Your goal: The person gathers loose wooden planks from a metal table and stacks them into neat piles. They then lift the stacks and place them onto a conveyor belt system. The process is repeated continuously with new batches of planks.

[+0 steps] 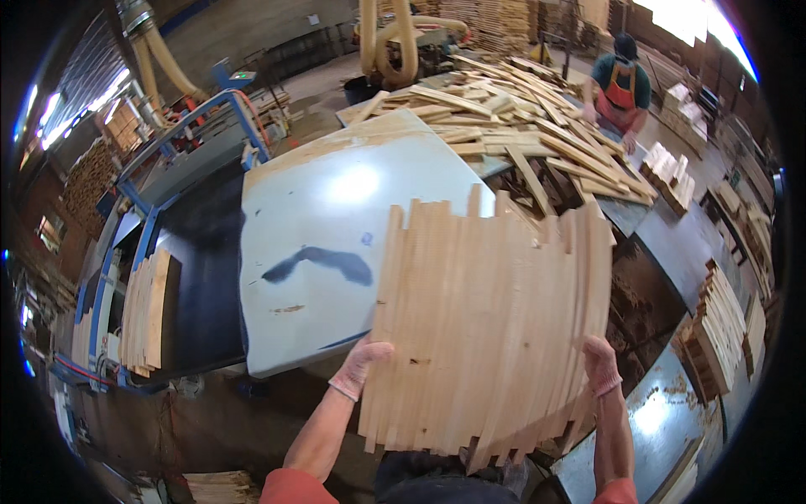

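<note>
Beyond the left fingers (380,349), the pale counter (306,210) bears a dark patch (315,255) and brown staining (336,139); leftward of them, a black bed (208,252) carries wooden slats (147,311).

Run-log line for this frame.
left hand: holds left side of wooden slats | right hand: holds right side | slats: side by side, ends uneven | pale worktop: partly behind slats
</note>
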Motion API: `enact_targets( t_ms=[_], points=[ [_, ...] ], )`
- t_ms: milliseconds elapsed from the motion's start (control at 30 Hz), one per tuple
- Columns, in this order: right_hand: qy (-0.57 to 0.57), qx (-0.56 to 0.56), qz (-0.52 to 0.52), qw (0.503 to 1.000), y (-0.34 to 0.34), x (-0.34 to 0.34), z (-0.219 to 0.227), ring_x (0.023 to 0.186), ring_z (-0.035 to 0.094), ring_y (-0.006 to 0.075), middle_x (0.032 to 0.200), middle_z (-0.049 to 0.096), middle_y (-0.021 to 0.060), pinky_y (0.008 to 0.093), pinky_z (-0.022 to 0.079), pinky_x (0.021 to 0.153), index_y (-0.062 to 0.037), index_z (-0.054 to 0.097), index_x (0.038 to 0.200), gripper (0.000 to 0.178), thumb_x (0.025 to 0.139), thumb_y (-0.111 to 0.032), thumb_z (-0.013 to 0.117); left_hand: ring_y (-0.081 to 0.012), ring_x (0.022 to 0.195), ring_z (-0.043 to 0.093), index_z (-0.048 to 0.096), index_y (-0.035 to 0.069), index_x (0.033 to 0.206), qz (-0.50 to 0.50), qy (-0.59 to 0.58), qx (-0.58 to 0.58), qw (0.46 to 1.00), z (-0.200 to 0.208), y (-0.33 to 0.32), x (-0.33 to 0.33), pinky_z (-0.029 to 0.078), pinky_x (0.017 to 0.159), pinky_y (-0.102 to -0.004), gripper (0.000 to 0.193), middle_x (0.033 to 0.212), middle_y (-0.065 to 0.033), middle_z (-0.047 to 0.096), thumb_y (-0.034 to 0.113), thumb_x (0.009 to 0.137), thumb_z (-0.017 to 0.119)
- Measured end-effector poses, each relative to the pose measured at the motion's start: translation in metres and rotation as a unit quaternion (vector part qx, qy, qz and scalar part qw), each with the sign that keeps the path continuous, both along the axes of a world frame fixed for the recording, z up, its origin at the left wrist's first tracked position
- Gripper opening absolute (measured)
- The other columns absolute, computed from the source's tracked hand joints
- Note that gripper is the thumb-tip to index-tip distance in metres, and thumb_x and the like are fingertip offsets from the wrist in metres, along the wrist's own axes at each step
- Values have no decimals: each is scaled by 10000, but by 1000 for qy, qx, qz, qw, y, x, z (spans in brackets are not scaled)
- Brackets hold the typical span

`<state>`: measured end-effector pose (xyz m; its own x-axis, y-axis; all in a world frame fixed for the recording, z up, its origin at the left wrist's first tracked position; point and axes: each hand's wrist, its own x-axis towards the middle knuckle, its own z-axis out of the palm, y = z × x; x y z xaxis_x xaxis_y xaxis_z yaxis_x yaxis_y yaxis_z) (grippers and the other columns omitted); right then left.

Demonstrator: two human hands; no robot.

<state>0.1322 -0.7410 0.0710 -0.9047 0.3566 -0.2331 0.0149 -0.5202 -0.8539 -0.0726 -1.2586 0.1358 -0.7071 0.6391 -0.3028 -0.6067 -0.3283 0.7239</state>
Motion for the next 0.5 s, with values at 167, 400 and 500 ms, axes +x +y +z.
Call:
enact_targets(
  t_ms=[167,400,500],
  points=[
    [-68,15,148,986,-119,-163,85,917,659,105,1000,715,15,322,548,848,27,724,1153,299,929,-173,728,-306,1173,735,623,-35,1434,96,-104,34,989,4,-122,-31,627,989,-467,666,1335,-174,731,297,888,810],
    [-119,57,304,944,-208,-330,90,928,745,167,1067,738,69,341,639,821,-9,650,1334,463,923,-150,808,-339,1218,718,586,23,1482,232,-6,-103,967,-8,-226,-69,606,1029,-516,694,1376,-164,712,424,952,788],
    [-121,15,300,946,-214,-365,69,932,758,196,1086,746,82,353,652,820,-5,640,1333,475,918,-146,823,-323,1188,725,565,36,1499,250,-8,-86,964,-8,-230,-89,613,1014,-506,684,1346,-148,712,444,984,755]
  ],
)
